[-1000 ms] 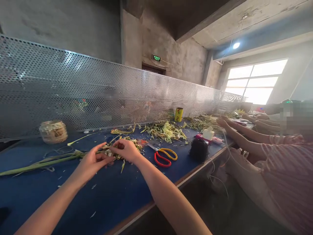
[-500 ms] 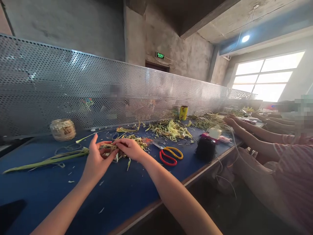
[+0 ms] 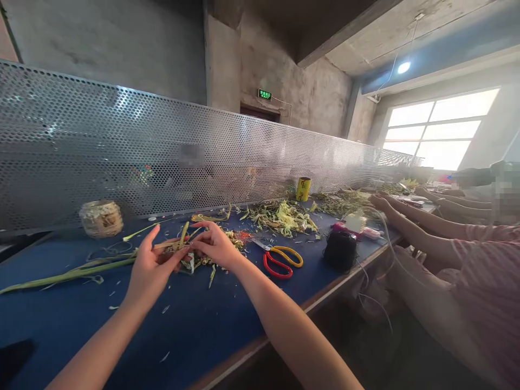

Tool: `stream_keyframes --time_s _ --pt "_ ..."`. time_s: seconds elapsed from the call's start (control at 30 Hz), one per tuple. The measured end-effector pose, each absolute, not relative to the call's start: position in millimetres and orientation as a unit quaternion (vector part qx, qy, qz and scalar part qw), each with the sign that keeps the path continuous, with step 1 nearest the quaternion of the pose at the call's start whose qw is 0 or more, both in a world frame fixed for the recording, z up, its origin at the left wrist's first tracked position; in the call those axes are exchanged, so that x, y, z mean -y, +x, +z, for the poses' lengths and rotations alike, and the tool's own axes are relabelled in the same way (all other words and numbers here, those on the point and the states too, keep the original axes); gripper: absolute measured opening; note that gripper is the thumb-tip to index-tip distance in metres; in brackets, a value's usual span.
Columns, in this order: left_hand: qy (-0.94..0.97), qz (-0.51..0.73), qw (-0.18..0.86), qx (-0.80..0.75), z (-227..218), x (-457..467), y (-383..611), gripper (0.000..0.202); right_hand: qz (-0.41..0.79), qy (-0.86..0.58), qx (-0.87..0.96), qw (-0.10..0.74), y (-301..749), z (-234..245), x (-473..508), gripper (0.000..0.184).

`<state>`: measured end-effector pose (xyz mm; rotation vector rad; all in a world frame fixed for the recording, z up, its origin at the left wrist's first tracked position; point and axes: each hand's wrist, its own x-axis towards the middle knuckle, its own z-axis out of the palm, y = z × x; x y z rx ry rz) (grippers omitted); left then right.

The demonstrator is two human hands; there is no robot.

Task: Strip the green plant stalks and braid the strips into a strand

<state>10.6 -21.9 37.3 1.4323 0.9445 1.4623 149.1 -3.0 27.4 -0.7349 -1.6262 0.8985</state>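
My left hand (image 3: 152,268) is curled with thumb and fingers closed on a bundle of dried plant strips (image 3: 183,233), its index finger sticking up. From the other side my right hand (image 3: 219,248) pinches the same strips with thumb and fingertips. The fingers hide part of the bundle. Behind and below both hands lies a heap of dry leaf scraps (image 3: 235,238). A long green stalk (image 3: 73,275) stretches to the left of my left hand. Scissors (image 3: 280,260) with one red and one yellow handle lie open to the right of my right hand.
On the blue table (image 3: 195,325) stand a wrapped jar (image 3: 101,219) and a yellow can (image 3: 303,189). A leaf pile (image 3: 284,218) and a black spool-like object (image 3: 340,251) lie rightward. Perforated metal panel (image 3: 227,157) runs behind. Another person's arms (image 3: 418,222) reach in at right.
My left hand has shifted slightly left and down. A pale green strip end now sticks up between my hands. The whole view has moved slightly.
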Motion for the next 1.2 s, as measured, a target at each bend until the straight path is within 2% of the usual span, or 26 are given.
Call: stream_keyframes --time_s 0.2,0.3,0.5,0.67,0.83,1.2 --pt "0.591 0.573 0.445 -0.353 32 19 10 0.095 0.364 -0.326 0.679 0.548 146 25 1 0.019" --pt "0.583 0.573 0.447 -0.363 33 17 10 0.092 0.351 -0.350 0.681 0.538 148 23 1 0.019" --pt "0.551 0.582 0.465 -0.375 36 18 11 0.078 0.222 -0.373 0.796 0.422 155 26 8 0.022" --pt "0.547 0.537 0.530 -0.362 33 18 7 0.083 0.198 -0.333 0.831 0.400 156 30 13 0.024" --pt "0.518 0.552 0.566 -0.327 34 18 6 0.088 0.214 -0.355 0.819 0.397 156 31 15 0.023" --pt "0.547 0.561 0.546 -0.296 33 20 8 0.097 0.152 -0.367 0.835 0.380 162 25 8 0.030"
